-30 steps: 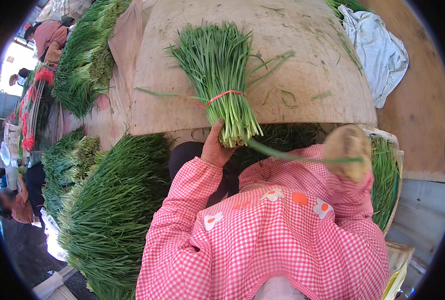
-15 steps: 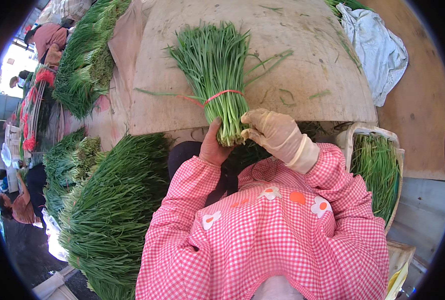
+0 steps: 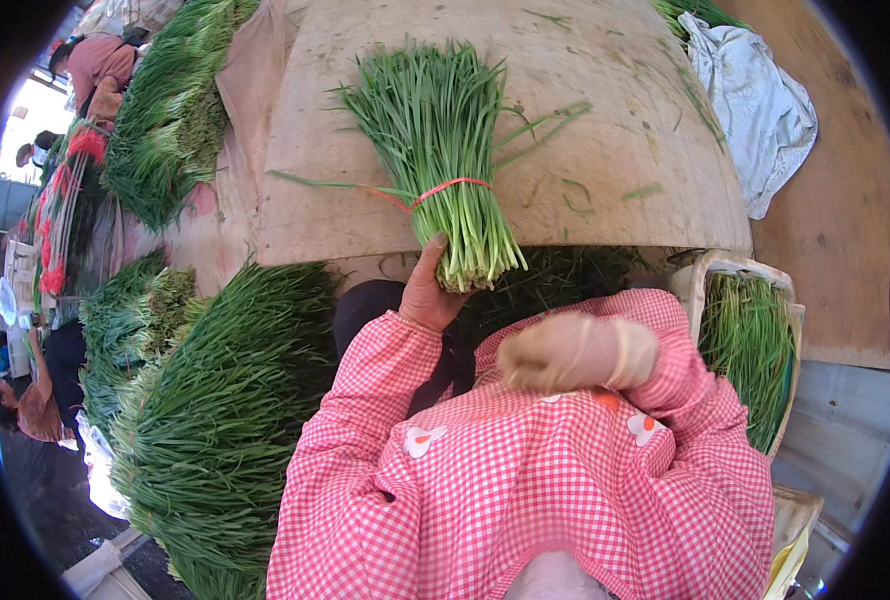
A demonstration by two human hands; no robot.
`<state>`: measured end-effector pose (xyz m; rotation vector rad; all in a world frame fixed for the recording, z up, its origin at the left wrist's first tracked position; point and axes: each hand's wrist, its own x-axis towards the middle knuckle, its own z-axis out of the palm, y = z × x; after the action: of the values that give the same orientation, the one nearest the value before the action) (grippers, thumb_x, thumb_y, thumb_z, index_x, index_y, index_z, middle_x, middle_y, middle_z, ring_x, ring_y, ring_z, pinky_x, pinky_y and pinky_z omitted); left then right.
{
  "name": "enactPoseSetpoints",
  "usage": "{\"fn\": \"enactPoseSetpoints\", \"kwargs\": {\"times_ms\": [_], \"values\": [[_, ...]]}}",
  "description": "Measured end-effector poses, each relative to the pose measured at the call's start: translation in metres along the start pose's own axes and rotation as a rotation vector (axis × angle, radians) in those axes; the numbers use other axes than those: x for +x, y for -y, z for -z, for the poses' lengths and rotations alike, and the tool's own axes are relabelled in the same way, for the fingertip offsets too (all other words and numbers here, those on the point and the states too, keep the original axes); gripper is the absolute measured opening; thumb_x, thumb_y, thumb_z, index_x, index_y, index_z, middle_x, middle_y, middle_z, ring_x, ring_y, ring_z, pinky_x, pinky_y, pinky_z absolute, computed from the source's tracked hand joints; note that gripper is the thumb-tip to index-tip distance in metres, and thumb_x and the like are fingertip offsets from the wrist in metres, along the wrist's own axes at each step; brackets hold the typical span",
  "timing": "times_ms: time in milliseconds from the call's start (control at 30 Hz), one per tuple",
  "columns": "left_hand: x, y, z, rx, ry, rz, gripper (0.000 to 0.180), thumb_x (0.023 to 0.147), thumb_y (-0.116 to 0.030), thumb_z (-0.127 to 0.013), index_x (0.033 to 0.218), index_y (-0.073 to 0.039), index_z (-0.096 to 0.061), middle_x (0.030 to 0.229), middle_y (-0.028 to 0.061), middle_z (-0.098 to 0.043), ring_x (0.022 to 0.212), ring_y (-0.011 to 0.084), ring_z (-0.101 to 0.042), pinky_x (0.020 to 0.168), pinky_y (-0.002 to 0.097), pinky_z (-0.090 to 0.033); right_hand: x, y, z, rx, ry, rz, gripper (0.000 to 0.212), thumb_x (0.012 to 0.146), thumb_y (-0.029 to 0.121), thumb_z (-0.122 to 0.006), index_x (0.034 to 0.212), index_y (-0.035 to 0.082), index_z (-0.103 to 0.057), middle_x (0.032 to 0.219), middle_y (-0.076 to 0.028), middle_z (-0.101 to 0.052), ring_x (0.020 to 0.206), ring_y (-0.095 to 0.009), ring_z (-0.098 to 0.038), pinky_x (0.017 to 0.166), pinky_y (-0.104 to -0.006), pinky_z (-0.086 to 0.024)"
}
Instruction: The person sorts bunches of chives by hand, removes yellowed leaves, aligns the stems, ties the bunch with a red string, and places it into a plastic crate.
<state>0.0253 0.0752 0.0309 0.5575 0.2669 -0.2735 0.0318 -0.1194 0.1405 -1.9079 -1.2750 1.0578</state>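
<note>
A bunch of garlic chives [image 3: 430, 125] lies on the wooden board, its leaves fanned away from me and its pale cut stems at the near edge. A red tie [image 3: 452, 184] loops around it above the stems, with a loose tail to the left. My bare left hand [image 3: 431, 292] grips the stem end from the left, thumb on top; its other fingers are mostly hidden. Apart from the bunch, my gloved right hand [image 3: 567, 352] is in front of my chest, blurred by motion, so its fingers cannot be made out.
The wooden board [image 3: 655, 130] carries loose leaf scraps. At left lie large heaps of chives [image 3: 235, 420]. To the right stands a pale crate [image 3: 703, 275] of chives, with a light cloth [image 3: 750, 110] farther off. People [image 3: 100, 65] are at the far left.
My right hand has left the stem ends and drawn back toward my chest. My left hand keeps its grip, and the bunch stays nearly in place.
</note>
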Motion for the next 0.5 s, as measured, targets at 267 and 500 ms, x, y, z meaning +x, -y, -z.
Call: {"fn": "enactPoseSetpoints", "kwargs": {"times_ms": [267,500], "values": [[0.001,-0.014,-0.002,-0.002,-0.023,0.073,0.058,0.088,-0.052,-0.046,0.129,-0.011,-0.042,0.121,0.0095,-0.054,0.107,0.0269,-0.055,0.088,0.0468,-0.046,0.029,-0.056,0.051,0.629,-0.59,-0.33,0.067,0.083,0.036,-0.063,0.127,-0.007,-0.038,0.112,-0.017,-0.057,0.105,-0.023,-0.055,0.083,-0.0326,-0.046],[-0.006,-0.058,-0.017,0.457,-0.072,0.08,0.051,0.083,-0.023,-0.063,0.125,-0.002,-0.043,0.114,0.0109,-0.057,0.1,0.0227,-0.058,0.086,0.0384,-0.048,0.093,-0.062,-0.01,1.092,-0.7,0.266,0.066,0.078,0.042,-0.069,0.126,0.005,-0.042,0.114,-0.003,-0.053,0.101,-0.012,-0.05,0.084,-0.0267,-0.045]]}}
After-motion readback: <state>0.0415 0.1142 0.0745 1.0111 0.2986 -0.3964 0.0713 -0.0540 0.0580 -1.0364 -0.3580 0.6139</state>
